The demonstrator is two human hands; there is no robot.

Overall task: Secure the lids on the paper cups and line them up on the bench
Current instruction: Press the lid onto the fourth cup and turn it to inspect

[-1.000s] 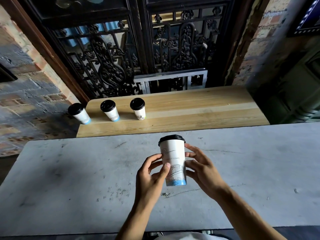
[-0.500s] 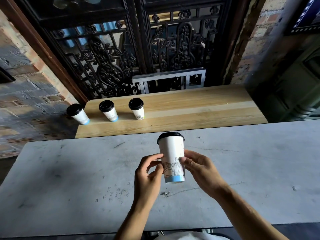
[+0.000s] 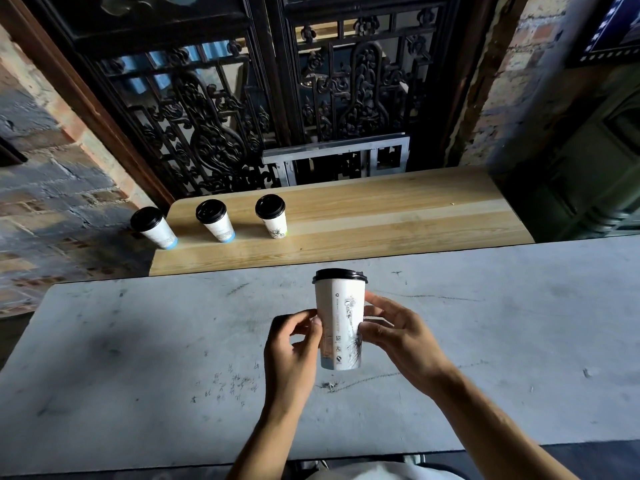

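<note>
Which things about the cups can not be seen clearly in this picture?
- Held cup: its contents, hidden by the black lid, head view.
- Its far side, hidden by the cup itself and the fingers of the right hand and left hand.
- Three bench cups: prints too small.

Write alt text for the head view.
Both hands, left hand and right hand, hold an upright lidded paper cup above a grey table. Three lidded cups stand in a row on the wooden bench beyond.
</note>
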